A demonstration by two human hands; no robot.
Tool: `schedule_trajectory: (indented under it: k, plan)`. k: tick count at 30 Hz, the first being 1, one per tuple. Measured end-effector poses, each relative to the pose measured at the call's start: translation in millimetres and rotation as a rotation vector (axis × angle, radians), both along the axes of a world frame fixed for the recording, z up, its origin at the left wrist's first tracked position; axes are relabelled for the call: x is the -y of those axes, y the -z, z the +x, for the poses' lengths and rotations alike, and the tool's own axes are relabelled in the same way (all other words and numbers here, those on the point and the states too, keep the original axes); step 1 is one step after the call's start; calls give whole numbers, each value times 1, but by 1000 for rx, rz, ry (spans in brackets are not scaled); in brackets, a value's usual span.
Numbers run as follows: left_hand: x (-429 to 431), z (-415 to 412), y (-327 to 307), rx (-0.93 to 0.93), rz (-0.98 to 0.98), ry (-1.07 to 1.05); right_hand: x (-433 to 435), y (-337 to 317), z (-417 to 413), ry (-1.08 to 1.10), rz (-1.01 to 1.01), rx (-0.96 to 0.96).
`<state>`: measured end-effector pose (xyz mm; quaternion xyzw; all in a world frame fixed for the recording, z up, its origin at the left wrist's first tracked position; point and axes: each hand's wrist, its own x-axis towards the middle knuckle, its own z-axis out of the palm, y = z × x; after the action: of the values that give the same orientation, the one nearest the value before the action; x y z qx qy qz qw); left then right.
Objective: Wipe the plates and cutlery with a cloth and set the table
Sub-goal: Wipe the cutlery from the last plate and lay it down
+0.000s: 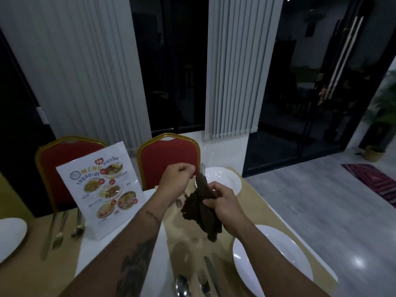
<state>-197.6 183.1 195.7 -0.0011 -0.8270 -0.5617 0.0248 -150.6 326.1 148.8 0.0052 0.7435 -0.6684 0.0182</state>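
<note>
My left hand (176, 179) is closed around one end of a metal cutlery piece (202, 168), held above the table; I cannot tell which kind it is. My right hand (225, 203) grips a dark brown cloth (200, 213) that is wrapped around the middle of that piece. Only a shiny tip shows above the cloth. Below my hands a fork (179, 203) lies on the tan placemat (180, 230). One white plate (225, 181) sits at the far setting and another white plate (272, 262) at the near right. By the near plate lie a knife (211, 273), a fork (203, 285) and a spoon (182, 286).
A standing menu card (102, 189) is left of my arms. Further left lie a knife, fork and spoon set (61, 232) and a third white plate (10, 239). Two red chairs (169, 157) stand behind the table. The table's right edge drops to a grey floor (321, 211).
</note>
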Motion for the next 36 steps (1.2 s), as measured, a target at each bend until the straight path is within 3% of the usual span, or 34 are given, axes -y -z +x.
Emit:
schedule_trajectory:
  k: [2, 6, 11, 15, 17, 20, 23, 25, 29, 36]
  plan:
    - [4, -3, -17, 83, 4, 95, 8, -7, 3, -37, 44, -40]
    - [12, -9, -32, 121, 6, 61, 16, -10, 11, -52, 180, -156]
    - [16, -7, -26, 83, 309, -65, 9, 2, 21, -73, 401, -352]
    - [24, 0, -7, 78, 553, -227, -9, 2, 17, 109, 330, -334]
    - [25, 11, 5, 83, 631, -231, -13, 3, 8, 297, 189, -213]
    - [23, 26, 28, 103, 486, -171, -16, 1, -1, 457, -174, 9]
    - [25, 34, 41, 148, 416, -94, -21, -2, -1, 372, -378, 133]
    - [29, 35, 43, 169, 486, -111, -22, 3, 1, 297, -269, 149]
    - [21, 40, 53, 270, 662, -105, -14, 17, 1, 371, -162, 133]
    - [-21, 37, 87, 301, 314, -130, 7, 32, -3, 342, -126, 102]
